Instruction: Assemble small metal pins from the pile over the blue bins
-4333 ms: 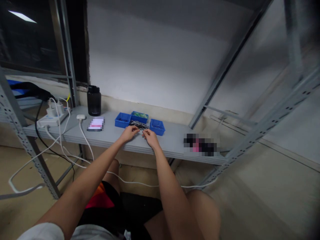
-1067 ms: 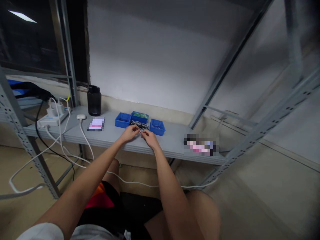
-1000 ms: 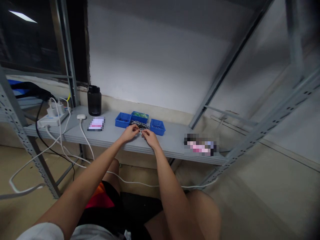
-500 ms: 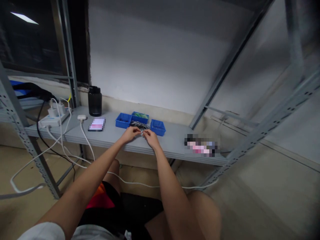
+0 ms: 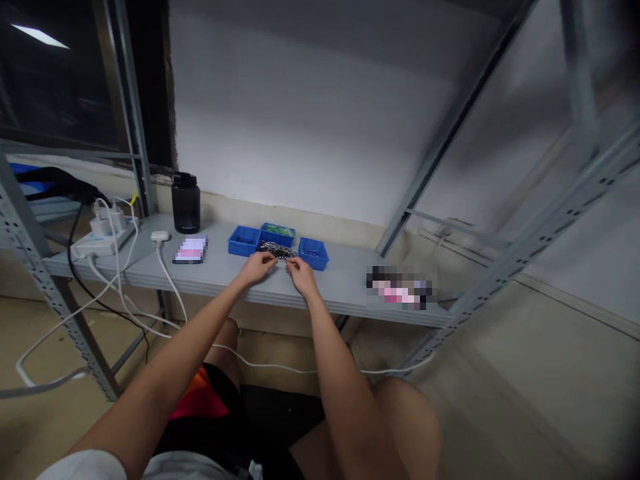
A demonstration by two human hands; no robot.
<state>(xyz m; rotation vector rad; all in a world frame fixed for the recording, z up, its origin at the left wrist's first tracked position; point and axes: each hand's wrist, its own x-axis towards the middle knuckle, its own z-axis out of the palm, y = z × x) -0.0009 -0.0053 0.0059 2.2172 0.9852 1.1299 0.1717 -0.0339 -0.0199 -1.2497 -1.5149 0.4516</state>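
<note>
My left hand (image 5: 257,267) is closed in a pinch at the near side of a pile of thin, shiny dark and silver pieces (image 5: 278,251). Facing it across a small gap, my right hand (image 5: 301,275) also pinches; what either holds is too small to make out. Behind the pile are a blue tray (image 5: 244,251) with dark contents and another blue tray (image 5: 277,241) with something green. To the right of the pile stands a third blue tray (image 5: 315,262), holding small pieces too tiny to identify.
On the grey shelf (image 5: 220,270) stand a black bottle (image 5: 186,205), a phone (image 5: 191,250), and a white power strip (image 5: 105,239) with cables. A blurred-out object (image 5: 400,288) lies at the right end. Metal posts rise at both sides.
The view has shifted slightly, moving the scene a little to the left. The gap between my fingertips looks slightly wider; both hands stay at the near side of the pile.
</note>
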